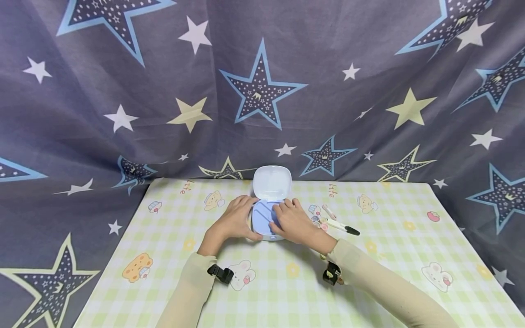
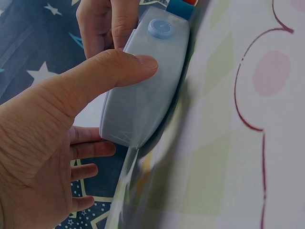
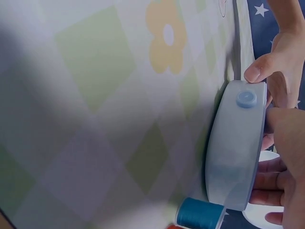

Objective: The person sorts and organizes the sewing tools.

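A small pale blue-white plastic case (image 1: 268,237) lies on the table with its white lid (image 1: 272,182) raised at the back. Inside sits a blue divided tray (image 1: 261,218). My left hand (image 1: 237,219) grips the case's left side, thumb on the front wall next to a round button (image 2: 160,28), fingers along the side. From the right, my right hand (image 1: 296,223) reaches over the case, thumb and fingertips down in the tray's right part. I cannot tell whether those fingertips hold anything. In the right wrist view, its other fingers (image 3: 268,181) lie at the case's right side.
Right of the case lie small thread spools (image 1: 320,223), one of them a teal spool (image 3: 200,213) close to the case. Beside them is a white pen-like stick with a black end (image 1: 352,230). A starred dark curtain (image 1: 262,114) hangs behind the checked table cover (image 1: 164,255).
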A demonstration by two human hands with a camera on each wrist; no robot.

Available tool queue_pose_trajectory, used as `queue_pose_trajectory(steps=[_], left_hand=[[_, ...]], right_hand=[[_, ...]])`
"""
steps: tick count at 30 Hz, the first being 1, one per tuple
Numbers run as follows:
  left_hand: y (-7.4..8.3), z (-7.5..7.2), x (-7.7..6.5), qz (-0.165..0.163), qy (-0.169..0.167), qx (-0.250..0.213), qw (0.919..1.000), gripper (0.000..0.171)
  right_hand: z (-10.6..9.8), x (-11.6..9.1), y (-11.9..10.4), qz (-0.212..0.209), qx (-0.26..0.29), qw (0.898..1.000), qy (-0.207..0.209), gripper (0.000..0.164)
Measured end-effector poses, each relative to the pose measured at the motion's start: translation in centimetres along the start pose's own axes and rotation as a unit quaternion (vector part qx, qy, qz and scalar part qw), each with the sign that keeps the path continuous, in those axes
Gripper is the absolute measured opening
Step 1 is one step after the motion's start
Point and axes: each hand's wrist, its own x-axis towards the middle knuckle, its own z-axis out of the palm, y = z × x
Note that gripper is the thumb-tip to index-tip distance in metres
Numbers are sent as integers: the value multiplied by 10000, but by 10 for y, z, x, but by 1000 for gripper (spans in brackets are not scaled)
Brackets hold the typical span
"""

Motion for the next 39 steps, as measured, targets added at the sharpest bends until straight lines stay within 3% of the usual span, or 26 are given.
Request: queue_pose_trajectory(steps=[9,23,39], left_hand=[[0,0,0,-5,-5,-31,10000,109],[-2,2,0,17,33,-22,10000,109],[-1,1,0,36,52,-52,10000,110]], right_hand=[[-1,1,-2,63,2,10000,10,39],[3,1,-4,-57,-165,9977,661,31],[1,2,-4,-70,-93,9978,659,31]])
